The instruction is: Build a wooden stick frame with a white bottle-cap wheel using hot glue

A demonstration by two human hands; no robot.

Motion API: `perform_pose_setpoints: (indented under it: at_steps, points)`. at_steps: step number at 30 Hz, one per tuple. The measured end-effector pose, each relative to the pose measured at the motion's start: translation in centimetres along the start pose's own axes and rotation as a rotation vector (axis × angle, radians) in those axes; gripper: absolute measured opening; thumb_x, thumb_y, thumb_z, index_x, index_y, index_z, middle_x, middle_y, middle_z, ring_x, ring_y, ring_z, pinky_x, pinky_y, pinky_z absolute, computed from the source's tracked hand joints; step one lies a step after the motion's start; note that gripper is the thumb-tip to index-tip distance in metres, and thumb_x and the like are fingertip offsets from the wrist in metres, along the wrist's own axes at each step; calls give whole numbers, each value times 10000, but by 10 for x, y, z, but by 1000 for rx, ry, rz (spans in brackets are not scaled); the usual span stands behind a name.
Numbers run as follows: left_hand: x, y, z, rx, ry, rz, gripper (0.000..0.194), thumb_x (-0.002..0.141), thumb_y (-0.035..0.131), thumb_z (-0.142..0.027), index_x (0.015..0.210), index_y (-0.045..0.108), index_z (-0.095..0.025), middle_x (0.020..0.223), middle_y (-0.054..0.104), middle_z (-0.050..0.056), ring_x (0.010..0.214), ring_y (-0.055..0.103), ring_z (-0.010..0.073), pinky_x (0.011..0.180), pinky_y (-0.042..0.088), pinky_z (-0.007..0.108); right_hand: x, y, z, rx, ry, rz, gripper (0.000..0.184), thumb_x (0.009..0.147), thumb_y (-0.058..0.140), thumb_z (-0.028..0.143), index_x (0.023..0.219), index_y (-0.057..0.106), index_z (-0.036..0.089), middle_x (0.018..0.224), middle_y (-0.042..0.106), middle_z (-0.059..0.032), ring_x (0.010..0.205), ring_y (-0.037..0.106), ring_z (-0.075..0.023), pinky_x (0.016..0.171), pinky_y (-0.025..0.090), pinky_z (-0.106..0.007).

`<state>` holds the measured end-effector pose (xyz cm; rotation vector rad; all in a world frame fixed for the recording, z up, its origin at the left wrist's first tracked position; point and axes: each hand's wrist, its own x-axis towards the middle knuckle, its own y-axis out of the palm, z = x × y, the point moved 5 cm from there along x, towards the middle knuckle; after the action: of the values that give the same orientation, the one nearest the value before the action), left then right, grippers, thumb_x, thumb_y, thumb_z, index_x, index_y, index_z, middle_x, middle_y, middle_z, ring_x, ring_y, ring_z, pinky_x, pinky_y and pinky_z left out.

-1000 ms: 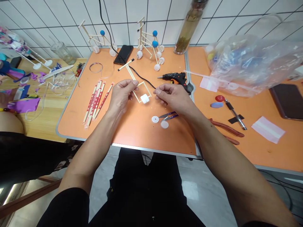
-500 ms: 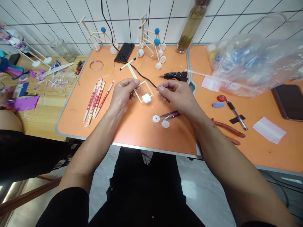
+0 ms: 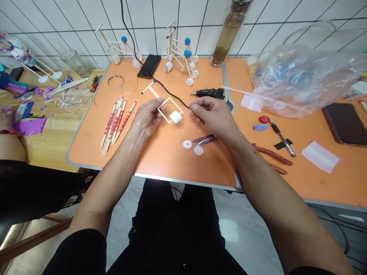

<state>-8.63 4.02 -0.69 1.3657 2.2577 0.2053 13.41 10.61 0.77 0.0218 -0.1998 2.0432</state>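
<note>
Orange tabletop [image 3: 160, 160] below a wooden stick frame [image 3: 169, 109]: left hand [image 3: 146, 116] clamps its fingers on the frame; right hand [image 3: 213, 116], fingers together, sits just beside it, near a black cable [image 3: 172, 93].

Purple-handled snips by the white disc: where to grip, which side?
Take the purple handles of the snips, coming from the right with the right hand, the nearer hand. The snips lie flat on the orange table, their metal blades pointing left toward the white disc, so the handle end should keep the hand clear of the blades.
</note>
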Motion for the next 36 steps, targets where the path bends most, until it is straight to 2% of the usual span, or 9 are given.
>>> perform_pose_setpoints:
  at_steps: [5,11,16,19,24,31,36]
  points:
    - [-4,4,1,23,2,23,235,943,901,-222,807,713,-185,649,685,-40,462,495,39,421,349,153,-1,3,-3,-23,10,27,305,1024,899,456,898,757,218,848,755,-11,630,545,-104,615,450,-275]
    - [-9,11,3,110,87,74,250,943,886,-209,761,719,-170,652,717,-24,468,495,30,460,377,150,-2,3,1,-142,-63,35,311,1011,906,494,918,788,221,885,749,-19,771,593,-152,714,466,-301]
    - [-12,15,3,170,189,143,222,925,881,-222,761,738,-180,663,745,-9,481,502,44,485,393,164,-2,6,2,-166,-83,62,458,951,916,675,947,809,230,934,779,-35,842,638,-188,756,496,-320]
    - [-14,17,2,202,211,164,222,915,887,-238,762,736,-183,669,749,-11,481,499,47,489,395,170,-1,8,0,-150,-70,68,497,915,931,712,945,807,231,930,784,-39,836,648,-190,752,508,-321]
    - [-15,19,3,227,210,177,240,886,923,-272,772,730,-187,674,738,-19,487,506,47,495,402,174,0,11,-3,-103,-42,75,425,885,973,623,939,810,234,906,780,-32,821,657,-186,743,519,-319]
    - [-14,20,5,235,214,215,299,812,995,-352,781,745,-191,685,748,-19,492,510,55,490,402,190,-1,12,-4,-101,-2,61,166,905,895,362,917,809,221,839,736,-14,779,623,-166,717,476,-306]
    - [-16,19,5,276,211,229,338,770,1031,-411,808,789,-178,701,756,-6,511,511,53,505,397,194,-3,12,2,-120,-6,52,137,891,859,330,885,781,218,832,730,-3,777,607,-158,726,469,-306]
